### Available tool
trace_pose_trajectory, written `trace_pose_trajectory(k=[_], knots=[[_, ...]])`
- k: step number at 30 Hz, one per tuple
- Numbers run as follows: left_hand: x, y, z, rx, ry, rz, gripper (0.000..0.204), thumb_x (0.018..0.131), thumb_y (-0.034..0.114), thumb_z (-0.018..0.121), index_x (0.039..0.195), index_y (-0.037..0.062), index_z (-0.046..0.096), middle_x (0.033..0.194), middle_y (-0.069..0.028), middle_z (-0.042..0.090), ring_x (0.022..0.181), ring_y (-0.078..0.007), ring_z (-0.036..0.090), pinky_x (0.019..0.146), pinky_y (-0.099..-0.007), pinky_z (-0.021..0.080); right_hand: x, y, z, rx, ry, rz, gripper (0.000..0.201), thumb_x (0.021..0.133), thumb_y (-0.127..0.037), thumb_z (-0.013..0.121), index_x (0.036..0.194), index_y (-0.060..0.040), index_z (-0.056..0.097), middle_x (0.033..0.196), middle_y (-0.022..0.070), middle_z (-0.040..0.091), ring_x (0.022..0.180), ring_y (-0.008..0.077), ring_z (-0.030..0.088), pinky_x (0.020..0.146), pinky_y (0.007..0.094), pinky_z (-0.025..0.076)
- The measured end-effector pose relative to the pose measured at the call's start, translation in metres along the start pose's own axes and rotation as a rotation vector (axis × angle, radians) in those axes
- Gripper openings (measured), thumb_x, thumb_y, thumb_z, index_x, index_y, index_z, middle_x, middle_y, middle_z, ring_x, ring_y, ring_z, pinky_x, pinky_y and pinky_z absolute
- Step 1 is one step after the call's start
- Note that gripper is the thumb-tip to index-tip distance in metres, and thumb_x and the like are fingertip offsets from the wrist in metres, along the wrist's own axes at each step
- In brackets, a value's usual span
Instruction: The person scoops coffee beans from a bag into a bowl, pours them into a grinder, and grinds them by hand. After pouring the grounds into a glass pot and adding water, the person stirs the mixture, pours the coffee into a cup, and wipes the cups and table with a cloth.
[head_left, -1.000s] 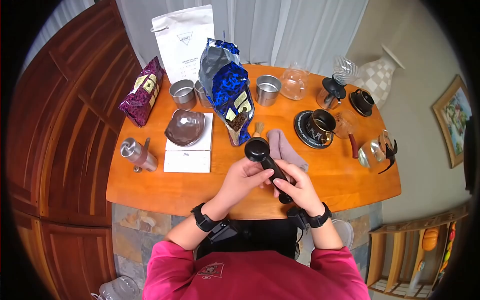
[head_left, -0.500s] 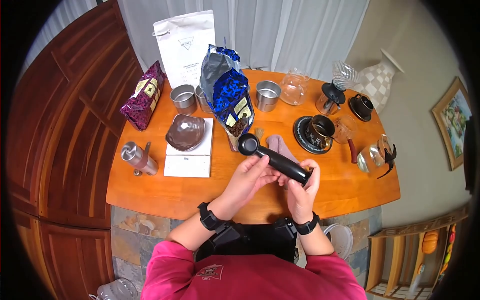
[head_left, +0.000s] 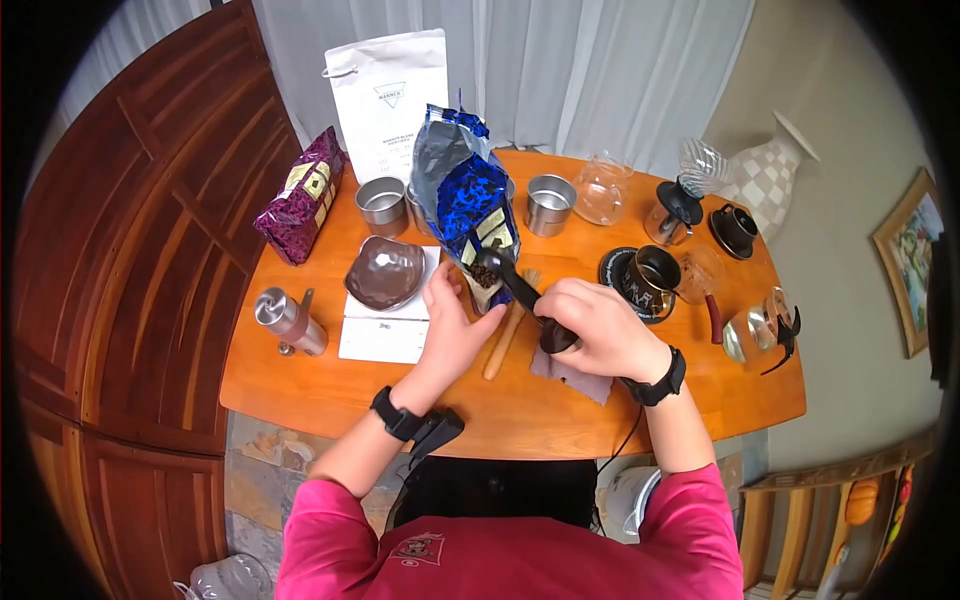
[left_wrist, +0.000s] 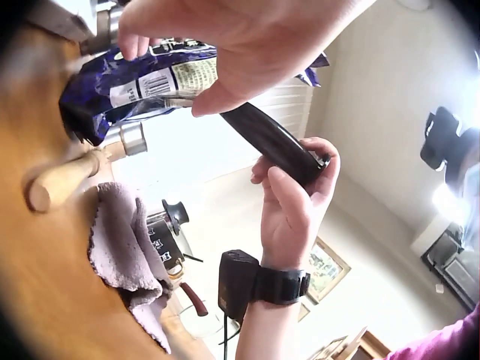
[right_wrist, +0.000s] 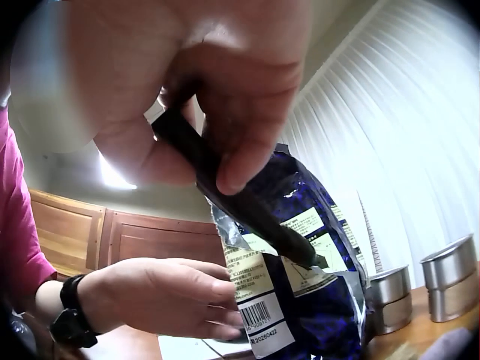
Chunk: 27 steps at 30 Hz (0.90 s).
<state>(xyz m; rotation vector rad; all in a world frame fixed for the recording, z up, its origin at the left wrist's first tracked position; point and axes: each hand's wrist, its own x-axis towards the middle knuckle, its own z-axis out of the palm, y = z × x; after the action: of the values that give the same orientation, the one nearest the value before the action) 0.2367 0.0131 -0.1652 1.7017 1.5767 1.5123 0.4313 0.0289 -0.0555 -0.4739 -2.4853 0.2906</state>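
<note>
Black scoop at the blue bag, seen from head and wrists. The right hand (head_left: 607, 325) holds the black scoop (head_left: 522, 292) by its handle, fingers clamped round the end. The scoop slants away from the person, its far end at the front of the blue bag (head_left: 472, 200), over the patch where coffee beans (head_left: 485, 277) show; whether it enters the bag cannot be told. The left hand (head_left: 452, 325) lies at the bag's left side, fingers extended and thumb held apart, gripping nothing; contact with the bag is uncertain.

The bag stands upright on the table (head_left: 470, 420). Below the scoop lies a wooden-handled brush (head_left: 503, 343), with a mauve cloth (head_left: 578, 380) just to its right, partly under the right hand. Left of the left hand, a brown dish (head_left: 385, 272) rests on a white scale (head_left: 382, 342). Farther left stands a metal grinder (head_left: 290, 322). Behind the dish is a metal cup (head_left: 382, 208).
</note>
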Motion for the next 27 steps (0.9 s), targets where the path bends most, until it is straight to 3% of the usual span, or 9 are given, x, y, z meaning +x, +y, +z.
trace_pose_trajectory(k=[3,5,8,13,19,25,27], knots=[[0.021,-0.019,0.010,-0.119,-0.136,-0.006,0.081,0.069,0.018,0.074,0.128,-0.0069,0.024,0.119,-0.0244,0.042,0.110,-0.0353,0.042,0.096,-0.0396,0.034,0.003,0.001,0.002,0.128,0.006,0.141,0.038,0.058,-0.005,0.068,0.092,-0.0033,0.052,0.082,0.0121,0.055,0.074,0.0298,0.057,0.064,0.0341,0.047],[0.023,-0.040,0.021,-0.168,-0.188,-0.105,0.082,0.070,0.021,0.073,0.130,-0.0076,0.023,0.121,-0.0266,0.042,0.115,-0.0366,0.041,0.097,-0.0404,0.034,0.002,0.005,0.006,0.231,0.038,0.293,0.037,0.060,-0.006,0.067,0.093,-0.0030,0.051,0.081,0.0130,0.055,0.074,0.0301,0.057,0.065,0.0333,0.047],[0.025,-0.072,0.036,-0.311,-0.319,-0.216,0.079,0.075,0.022,0.068,0.132,-0.0082,0.022,0.125,-0.0290,0.039,0.118,-0.0388,0.039,0.098,-0.0404,0.033,0.000,0.015,0.019,0.181,0.125,0.330,0.038,0.063,-0.008,0.066,0.098,-0.0036,0.053,0.083,0.0144,0.057,0.076,0.0309,0.058,0.068,0.0324,0.047],[0.019,-0.086,0.045,-0.258,-0.360,-0.175,0.071,0.080,0.021,0.062,0.134,-0.0055,0.023,0.126,-0.0275,0.040,0.118,-0.0391,0.039,0.099,-0.0407,0.031,-0.009,0.019,0.042,0.140,0.190,0.433,0.058,0.066,-0.008,0.064,0.120,-0.0030,0.042,0.092,0.0226,0.057,0.087,0.0406,0.056,0.073,0.0407,0.047],[0.014,-0.084,0.047,-0.216,-0.363,-0.138,0.068,0.083,0.023,0.059,0.136,-0.0012,0.024,0.127,-0.0262,0.040,0.119,-0.0389,0.037,0.101,-0.0414,0.028,-0.013,0.026,0.057,0.122,0.300,0.403,0.056,0.065,-0.007,0.066,0.115,-0.0013,0.043,0.091,0.0227,0.057,0.085,0.0409,0.056,0.073,0.0409,0.047],[0.011,-0.082,0.043,-0.223,-0.376,-0.142,0.068,0.083,0.023,0.059,0.136,-0.0007,0.025,0.127,-0.0248,0.039,0.119,-0.0382,0.035,0.101,-0.0411,0.027,-0.014,0.032,0.071,0.228,0.334,0.498,0.051,0.064,-0.007,0.067,0.110,-0.0001,0.046,0.089,0.0207,0.059,0.083,0.0374,0.058,0.074,0.0385,0.047],[0.009,-0.081,0.043,-0.209,-0.311,-0.110,0.056,0.083,0.017,0.059,0.130,0.0003,0.033,0.122,-0.0186,0.044,0.113,-0.0304,0.041,0.097,-0.0373,0.032,-0.014,0.028,0.072,0.298,0.388,0.534,0.044,0.065,-0.007,0.067,0.105,0.0001,0.051,0.088,0.0179,0.061,0.082,0.0341,0.059,0.075,0.0367,0.047]])
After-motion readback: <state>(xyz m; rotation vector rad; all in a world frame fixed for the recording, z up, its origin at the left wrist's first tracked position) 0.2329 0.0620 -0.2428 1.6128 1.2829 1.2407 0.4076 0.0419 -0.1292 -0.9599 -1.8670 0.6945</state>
